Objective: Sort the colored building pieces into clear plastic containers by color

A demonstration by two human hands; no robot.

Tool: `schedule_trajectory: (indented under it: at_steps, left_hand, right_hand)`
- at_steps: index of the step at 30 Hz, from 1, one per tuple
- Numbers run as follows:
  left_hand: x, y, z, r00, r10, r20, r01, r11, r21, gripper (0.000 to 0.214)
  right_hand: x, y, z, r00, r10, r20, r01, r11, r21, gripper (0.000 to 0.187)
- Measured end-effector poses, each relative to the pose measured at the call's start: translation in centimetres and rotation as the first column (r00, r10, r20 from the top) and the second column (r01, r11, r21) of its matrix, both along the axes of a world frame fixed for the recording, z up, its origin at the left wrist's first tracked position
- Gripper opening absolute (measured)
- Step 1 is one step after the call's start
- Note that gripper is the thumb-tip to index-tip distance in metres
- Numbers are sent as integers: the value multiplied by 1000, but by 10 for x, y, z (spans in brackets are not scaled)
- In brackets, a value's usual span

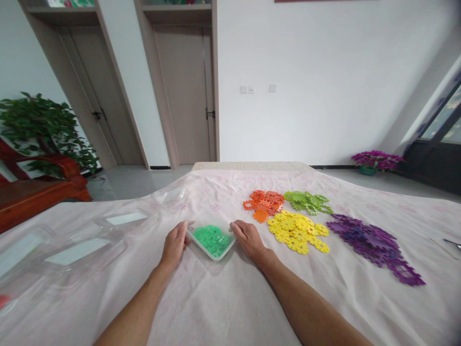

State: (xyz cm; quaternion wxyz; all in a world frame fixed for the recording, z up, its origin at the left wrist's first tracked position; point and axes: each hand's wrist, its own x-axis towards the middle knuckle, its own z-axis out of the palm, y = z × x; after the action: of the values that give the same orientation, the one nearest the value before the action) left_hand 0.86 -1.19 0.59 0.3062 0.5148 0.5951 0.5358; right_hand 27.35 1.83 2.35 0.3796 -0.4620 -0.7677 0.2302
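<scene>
A clear plastic container (pixel 215 258) with green flower-shaped plastic pieces (pixel 212 240) inside is between my two hands, one corner pointing toward me. My left hand (pixel 175 244) grips its left corner, thumb on top and fingers curled at the side. At the opposite corner my right hand (pixel 249 239) holds the rim, its fingers mostly hidden beneath. Close to my right hand lies a heap of yellow flower-shaped pieces (pixel 295 230). Behind it are piles of orange pieces (pixel 264 204) and light green pieces (pixel 308 202).
Purple pieces (pixel 370 240) lie farther right on the pink-white cloth (pixel 216 307). Several clear plastic containers (pixel 77 252) spread over the left side, with a small red item (pixel 4 301) at the edge. A wooden chair (pixel 43 185) stands beyond the left edge.
</scene>
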Motion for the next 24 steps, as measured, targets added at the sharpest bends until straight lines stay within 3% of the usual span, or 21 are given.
schedule_trajectory:
  at_steps: [7, 24]
  left_hand:
    - [2, -1, 3, 1000, 2, -3, -2, 1000, -20, 70]
    - [0, 0, 0, 999, 10, -49, -11, 1000, -14, 68]
  right_hand:
    - [-3, 7, -4, 989, -14, -150, 5, 998, -60, 37]
    - [-4, 5, -5, 988, 14, -155, -27, 997, -79, 35]
